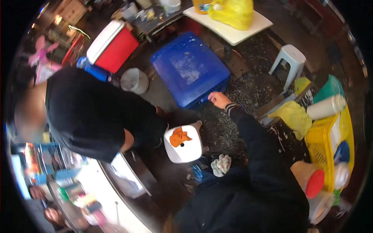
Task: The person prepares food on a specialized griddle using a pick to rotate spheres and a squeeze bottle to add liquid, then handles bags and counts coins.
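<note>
My right hand (220, 99), at the end of a black sleeve with a striped cuff, is closed at the near edge of a large blue cooler box (190, 70). Its fingers curl round what looks like the blue handle (204, 100) there. The box lid is down, scuffed with pale marks. My left hand does not show. A crumpled patterned cloth (221, 165) lies against my dark clothing. Left of it stands a white stool (184, 153) with a piece of orange-brown material (179, 137) on its seat.
A person in black (85, 112) bends close on the left. Behind are a grey bucket (134, 80), a red cooler (116, 48) and a white table (233, 35) bearing a yellow bag (235, 13). At right are a plastic stool (289, 62) and a yellow basket (320, 143) with containers.
</note>
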{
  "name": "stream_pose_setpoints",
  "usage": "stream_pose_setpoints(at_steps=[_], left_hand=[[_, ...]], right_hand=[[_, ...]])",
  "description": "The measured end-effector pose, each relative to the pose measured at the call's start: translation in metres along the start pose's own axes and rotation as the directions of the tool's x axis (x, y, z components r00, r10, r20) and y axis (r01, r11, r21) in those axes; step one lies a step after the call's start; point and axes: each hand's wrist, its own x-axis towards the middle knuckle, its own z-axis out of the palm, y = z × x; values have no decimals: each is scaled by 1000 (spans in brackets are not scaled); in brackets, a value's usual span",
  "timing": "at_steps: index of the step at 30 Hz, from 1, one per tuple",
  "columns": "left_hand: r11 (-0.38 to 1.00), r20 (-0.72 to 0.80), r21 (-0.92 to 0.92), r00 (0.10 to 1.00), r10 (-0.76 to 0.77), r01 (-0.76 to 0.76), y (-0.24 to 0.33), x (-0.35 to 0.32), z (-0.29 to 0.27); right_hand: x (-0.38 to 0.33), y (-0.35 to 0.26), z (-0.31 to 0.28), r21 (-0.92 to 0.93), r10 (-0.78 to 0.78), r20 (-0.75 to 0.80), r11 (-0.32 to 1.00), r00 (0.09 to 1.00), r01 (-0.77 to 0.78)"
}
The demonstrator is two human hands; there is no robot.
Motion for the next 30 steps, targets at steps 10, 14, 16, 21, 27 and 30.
stream_pose_setpoints(at_steps=[10, 14, 16, 21, 27, 30], left_hand=[[809, -112, -251, 846, 521, -532, 236, 199, -141], [636, -186, -412, 744, 642, -653, 393, 254, -210], [605, -225, -380, 705, 673, -699, 453, 293, -219], [468, -229, -573, 680, 696, -672, 593, 393, -229], [585, -290, -328, 668, 685, -742, 774, 471, -254], [482, -497, -183, 504, 707, -857, 853, 511, -249]], right_hand=[[50, -35, -78, -56, -154, -423, 988, 893, 144], [123, -45, -161, -200, -258, -606, 965, 752, 170], [176, -51, -204, -293, -323, -669, 942, 669, 162], [325, -41, -310, -461, -369, -744, 887, 557, -28], [426, 6, -356, -465, -182, -782, 807, 597, -363], [445, 33, -359, -401, -122, -805, 833, 580, -382]])
